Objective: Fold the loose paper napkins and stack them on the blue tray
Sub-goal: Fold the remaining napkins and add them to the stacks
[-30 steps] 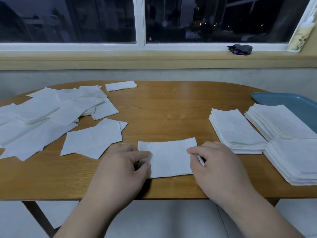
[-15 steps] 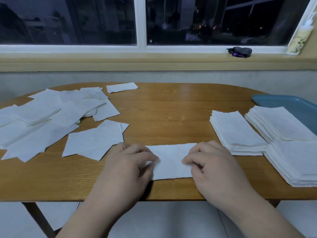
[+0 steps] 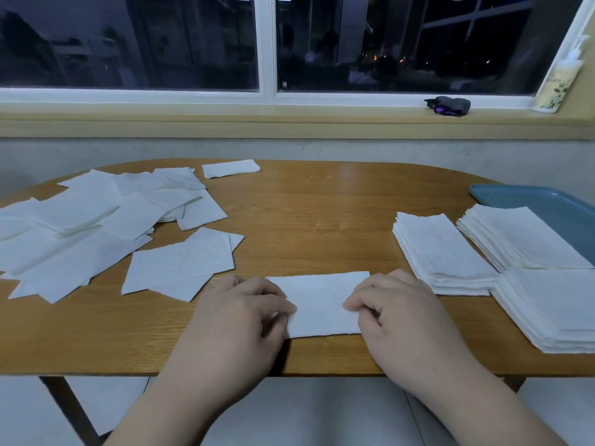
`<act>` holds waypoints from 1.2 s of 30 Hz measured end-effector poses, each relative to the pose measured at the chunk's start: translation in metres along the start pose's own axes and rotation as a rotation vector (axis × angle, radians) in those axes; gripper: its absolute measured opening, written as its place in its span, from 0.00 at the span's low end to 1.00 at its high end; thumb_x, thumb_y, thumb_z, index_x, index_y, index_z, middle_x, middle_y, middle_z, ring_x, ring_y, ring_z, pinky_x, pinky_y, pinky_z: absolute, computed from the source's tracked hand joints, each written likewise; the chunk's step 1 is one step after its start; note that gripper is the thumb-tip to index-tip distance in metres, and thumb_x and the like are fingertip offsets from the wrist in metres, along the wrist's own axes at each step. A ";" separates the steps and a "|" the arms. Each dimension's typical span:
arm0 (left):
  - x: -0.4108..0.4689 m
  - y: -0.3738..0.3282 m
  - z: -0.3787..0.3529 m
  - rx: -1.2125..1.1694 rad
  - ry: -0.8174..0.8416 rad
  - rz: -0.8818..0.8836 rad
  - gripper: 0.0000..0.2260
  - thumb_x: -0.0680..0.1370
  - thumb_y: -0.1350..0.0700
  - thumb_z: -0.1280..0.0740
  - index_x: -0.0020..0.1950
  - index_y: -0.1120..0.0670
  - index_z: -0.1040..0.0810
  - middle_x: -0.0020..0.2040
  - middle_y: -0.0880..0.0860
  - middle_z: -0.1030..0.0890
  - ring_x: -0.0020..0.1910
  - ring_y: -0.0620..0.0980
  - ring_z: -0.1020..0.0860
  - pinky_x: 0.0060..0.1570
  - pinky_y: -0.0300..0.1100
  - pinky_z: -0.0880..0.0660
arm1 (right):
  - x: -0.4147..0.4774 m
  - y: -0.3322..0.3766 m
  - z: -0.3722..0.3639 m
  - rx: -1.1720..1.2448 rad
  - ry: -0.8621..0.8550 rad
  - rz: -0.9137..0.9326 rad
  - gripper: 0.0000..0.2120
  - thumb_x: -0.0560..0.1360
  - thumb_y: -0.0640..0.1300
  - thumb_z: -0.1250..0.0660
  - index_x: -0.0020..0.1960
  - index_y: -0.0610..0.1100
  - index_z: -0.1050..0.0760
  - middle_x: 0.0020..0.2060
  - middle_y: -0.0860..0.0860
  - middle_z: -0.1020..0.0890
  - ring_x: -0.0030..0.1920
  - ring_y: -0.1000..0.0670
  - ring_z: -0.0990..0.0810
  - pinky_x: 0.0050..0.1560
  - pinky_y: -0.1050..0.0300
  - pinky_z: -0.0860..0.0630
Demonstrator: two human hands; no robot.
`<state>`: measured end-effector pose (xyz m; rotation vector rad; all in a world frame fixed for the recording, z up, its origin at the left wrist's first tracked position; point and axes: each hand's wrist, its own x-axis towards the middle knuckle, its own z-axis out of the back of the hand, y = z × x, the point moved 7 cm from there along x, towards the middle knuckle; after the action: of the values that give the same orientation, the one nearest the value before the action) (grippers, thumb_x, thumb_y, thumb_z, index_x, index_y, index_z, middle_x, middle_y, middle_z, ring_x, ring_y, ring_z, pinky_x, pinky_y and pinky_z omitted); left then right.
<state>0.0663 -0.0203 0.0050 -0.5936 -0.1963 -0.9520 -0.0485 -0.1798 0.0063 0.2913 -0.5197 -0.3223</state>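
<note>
My hands work at the near edge of the oval wooden table (image 3: 322, 220). The left hand (image 3: 235, 320) has its fingers curled and pinches the left end of a white rectangular paper napkin (image 3: 322, 304). The right hand (image 3: 409, 320) is curled the same way on the right end, fingertips down on the paper. The napkin lies flat between them, close to the table's front edge.

I judge this sheet to be very light, thin and soft. It will not hold a shape by itself, it can tear if I pull the ends apart, and it probably slides easily on the smooth wood. So I would hold it at the short ends or corners with a light pinch, bring edge to edge, then press the crease with flat fingers. When I lift it, gripping the folded edge should keep the layers from springing open.

The heap of loose white napkins (image 3: 80, 236) waits far left. One stack of folded napkins (image 3: 441, 252) stands on the table beside the blue plastic tray (image 3: 531, 201), and two more stacks (image 3: 553, 310) appear to cover the tray's near part.
</note>
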 end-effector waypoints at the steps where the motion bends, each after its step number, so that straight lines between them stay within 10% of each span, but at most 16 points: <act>1: -0.001 0.001 0.000 -0.005 0.003 -0.002 0.06 0.76 0.49 0.30 0.49 0.38 0.16 0.48 0.29 0.23 0.50 0.41 0.29 0.54 0.44 0.28 | 0.000 0.002 0.002 -0.003 -0.020 0.015 0.13 0.75 0.39 0.33 0.49 0.55 0.17 0.39 0.68 0.23 0.46 0.58 0.28 0.49 0.52 0.24; 11: -0.029 0.031 0.033 -0.010 -0.094 0.051 0.11 0.75 0.43 0.39 0.47 0.38 0.17 0.50 0.29 0.24 0.52 0.38 0.30 0.50 0.39 0.29 | 0.011 0.048 0.000 0.105 -0.010 0.067 0.14 0.77 0.46 0.40 0.55 0.55 0.18 0.46 0.64 0.20 0.54 0.60 0.29 0.52 0.70 0.32; 20: -0.050 0.079 0.068 -0.090 -0.158 0.230 0.09 0.76 0.45 0.36 0.48 0.41 0.16 0.48 0.32 0.23 0.56 0.36 0.30 0.56 0.33 0.33 | 0.090 0.127 -0.068 -0.042 0.327 0.127 0.15 0.80 0.49 0.40 0.64 0.56 0.24 0.60 0.59 0.24 0.63 0.53 0.32 0.62 0.55 0.30; 29: -0.053 0.104 0.082 -0.135 -0.183 0.337 0.07 0.77 0.47 0.34 0.51 0.41 0.16 0.50 0.32 0.23 0.58 0.36 0.32 0.60 0.38 0.33 | 0.118 0.132 -0.096 -0.241 0.331 0.153 0.09 0.81 0.47 0.41 0.48 0.53 0.22 0.49 0.57 0.22 0.54 0.50 0.26 0.51 0.54 0.28; 36: -0.053 0.108 0.084 0.007 -0.219 0.362 0.27 0.74 0.44 0.30 0.72 0.41 0.31 0.73 0.43 0.34 0.71 0.47 0.42 0.70 0.47 0.39 | 0.096 0.143 -0.054 -0.110 0.212 0.193 0.08 0.82 0.50 0.40 0.50 0.55 0.21 0.49 0.60 0.23 0.54 0.55 0.28 0.55 0.58 0.29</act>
<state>0.1313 0.1113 0.0101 -0.6999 -0.2764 -0.5358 0.0907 -0.0747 0.0534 0.1648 -0.3162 -0.1296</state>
